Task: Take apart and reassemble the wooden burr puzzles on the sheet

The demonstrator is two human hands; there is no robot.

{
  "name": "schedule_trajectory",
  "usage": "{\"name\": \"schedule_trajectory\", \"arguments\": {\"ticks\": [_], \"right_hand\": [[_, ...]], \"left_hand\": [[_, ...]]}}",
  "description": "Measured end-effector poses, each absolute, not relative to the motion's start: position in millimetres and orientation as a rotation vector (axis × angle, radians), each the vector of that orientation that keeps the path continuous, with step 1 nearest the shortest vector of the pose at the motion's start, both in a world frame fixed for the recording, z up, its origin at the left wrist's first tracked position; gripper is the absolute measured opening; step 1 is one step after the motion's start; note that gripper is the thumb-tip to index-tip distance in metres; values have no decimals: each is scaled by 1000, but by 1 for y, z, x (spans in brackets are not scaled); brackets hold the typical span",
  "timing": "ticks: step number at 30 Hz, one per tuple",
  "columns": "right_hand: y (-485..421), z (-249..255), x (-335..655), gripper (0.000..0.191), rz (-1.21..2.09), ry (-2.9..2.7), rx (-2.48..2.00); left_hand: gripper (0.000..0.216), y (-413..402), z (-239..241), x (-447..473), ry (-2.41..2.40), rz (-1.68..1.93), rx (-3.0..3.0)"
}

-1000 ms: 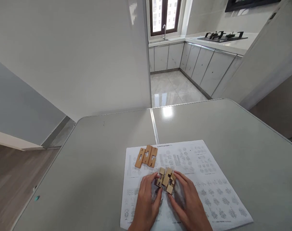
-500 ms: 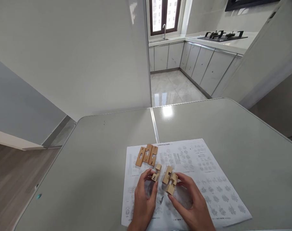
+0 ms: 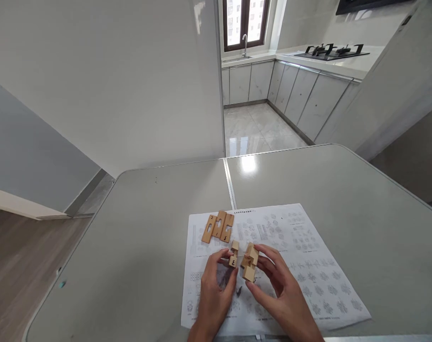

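Observation:
A notched wooden puzzle block (image 3: 233, 260) marked with a 3 is pinched between the thumb and fingers of my left hand (image 3: 216, 292). My right hand (image 3: 282, 289) grips another notched wooden puzzle block (image 3: 249, 273) by its ends, with the notch facing left. Partly hidden behind that one is a further light wooden block (image 3: 244, 261); whether the two touch, I cannot tell. A narrow gap separates the pieces at my two hands. Just beyond my left hand, three flat, darker wooden pieces (image 3: 218, 225) with cut-outs and numbers lie side by side.
Under the pieces lies a white sheet (image 3: 322, 275) printed with puzzle diagrams. It rests on a grey table (image 3: 148, 247) with a metal seam down the middle. A small teal object (image 3: 62, 284) is near the left edge. Kitchen cabinets (image 3: 315, 102) stand beyond the table.
My right hand has shifted its block up and left, so it now overlaps the block behind it. Its index finger has moved to the top end. The left hand has moved slightly right.

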State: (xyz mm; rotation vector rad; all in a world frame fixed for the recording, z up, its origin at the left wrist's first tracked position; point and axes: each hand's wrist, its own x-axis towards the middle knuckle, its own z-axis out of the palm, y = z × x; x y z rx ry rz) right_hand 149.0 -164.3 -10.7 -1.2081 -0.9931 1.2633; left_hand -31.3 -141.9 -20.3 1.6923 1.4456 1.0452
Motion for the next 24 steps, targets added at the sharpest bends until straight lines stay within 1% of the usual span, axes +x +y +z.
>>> {"name": "schedule_trajectory", "arguments": {"ticks": [3,7,10,13,18,24], "right_hand": [[-161,-7,149,65,1385,-864,-1156],[-156,-3,154,75,1707,-570,-922],[-155,-3,158,70,1836,-356,-757],[-157,-3,158,66,1884,-253,-704],[-155,4,154,64,1887,-396,-740],[-151,17,148,75,1852,-655,-893]], "left_hand": [[35,-143,-18,-31,1461,1055,1699],[33,-144,-16,-30,1490,1065,1739],[33,-144,-15,-30,1505,1087,1765],[33,-145,-15,-31,1515,1129,1789],[32,-149,-15,-31,1523,1240,1852],[39,-151,-16,-32,1401,1386,1905]]}}
